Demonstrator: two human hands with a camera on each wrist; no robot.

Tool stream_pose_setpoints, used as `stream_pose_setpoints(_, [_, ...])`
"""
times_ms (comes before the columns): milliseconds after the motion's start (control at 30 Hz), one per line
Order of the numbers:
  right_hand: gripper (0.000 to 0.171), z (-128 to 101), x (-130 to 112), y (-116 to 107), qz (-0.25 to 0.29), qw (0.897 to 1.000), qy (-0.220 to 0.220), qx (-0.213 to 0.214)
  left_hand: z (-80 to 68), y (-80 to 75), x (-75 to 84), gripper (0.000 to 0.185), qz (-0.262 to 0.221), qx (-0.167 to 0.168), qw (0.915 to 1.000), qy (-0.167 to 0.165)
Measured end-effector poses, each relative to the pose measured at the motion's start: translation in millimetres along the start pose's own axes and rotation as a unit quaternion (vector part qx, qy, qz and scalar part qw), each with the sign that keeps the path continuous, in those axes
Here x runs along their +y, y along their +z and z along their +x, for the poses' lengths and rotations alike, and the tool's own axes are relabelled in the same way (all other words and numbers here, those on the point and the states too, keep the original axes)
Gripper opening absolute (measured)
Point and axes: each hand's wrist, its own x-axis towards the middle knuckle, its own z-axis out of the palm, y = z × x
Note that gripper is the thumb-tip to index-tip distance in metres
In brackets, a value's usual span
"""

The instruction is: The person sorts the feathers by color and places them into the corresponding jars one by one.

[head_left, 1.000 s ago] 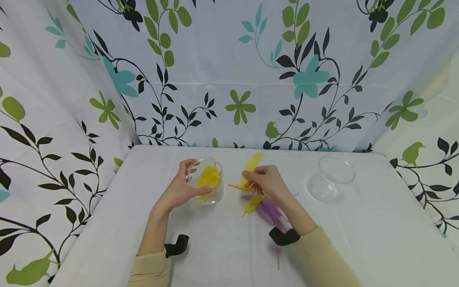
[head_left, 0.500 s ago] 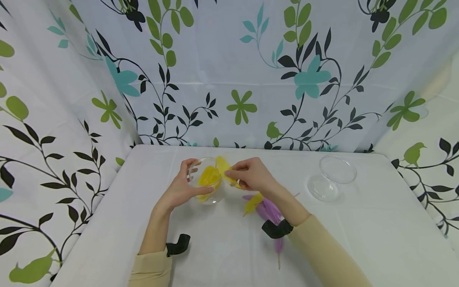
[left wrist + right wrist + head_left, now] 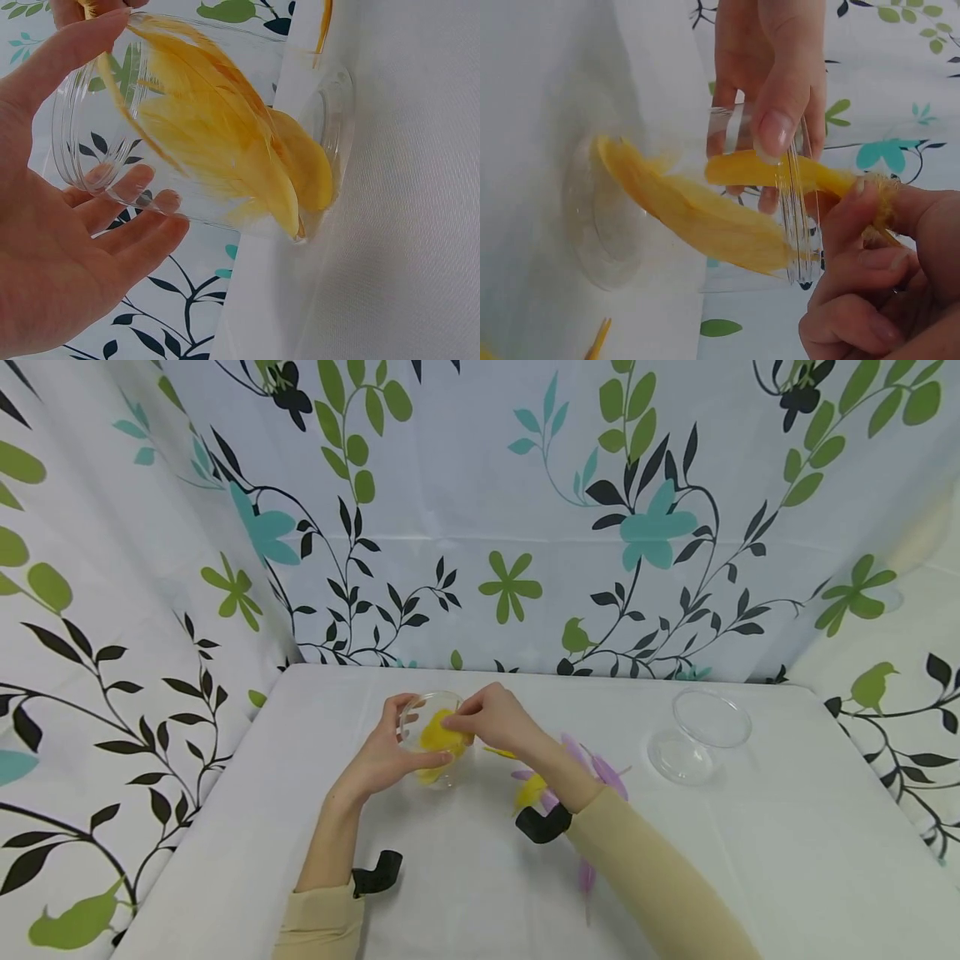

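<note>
My left hand (image 3: 382,756) grips a clear jar (image 3: 444,782) near its mouth, thumb on one side and fingers on the other. Inside lie yellow feathers (image 3: 217,135), seen through the wall in the left wrist view. At the mouth, my right hand (image 3: 498,718) pinches another yellow feather (image 3: 742,168) by its fluffy end. The front of that feather reaches past the rim into the jar. Purple feathers (image 3: 606,775) and a yellow feather (image 3: 529,793) lie on the table, partly covered by my right forearm.
A second clear jar (image 3: 681,758) stands at the right of the white table (image 3: 810,827). One more yellow feather (image 3: 498,752) shows just below my right hand. Behind the table hangs a leaf-patterned curtain (image 3: 465,518).
My right hand has moved left from above the loose feathers to the jar's mouth, bringing the yellow feather partly inside. My left hand keeps holding the jar in place.
</note>
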Motion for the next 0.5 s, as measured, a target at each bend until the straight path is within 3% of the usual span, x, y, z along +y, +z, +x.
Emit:
stream_pose_setpoints(300, [0.027, 0.0, -8.7, 8.4, -0.094, 0.994, 0.023, 0.045, -1.2, 1.5, 0.4, 0.101, -0.007, -0.004, 1.0000, 0.004])
stream_pose_setpoints(500, [0.040, -9.1, -4.7, -1.8, -0.064, 0.994, -0.004, 0.094, -0.8, 0.0, 0.7, 0.103, 0.003, 0.003, 1.0000, -0.002])
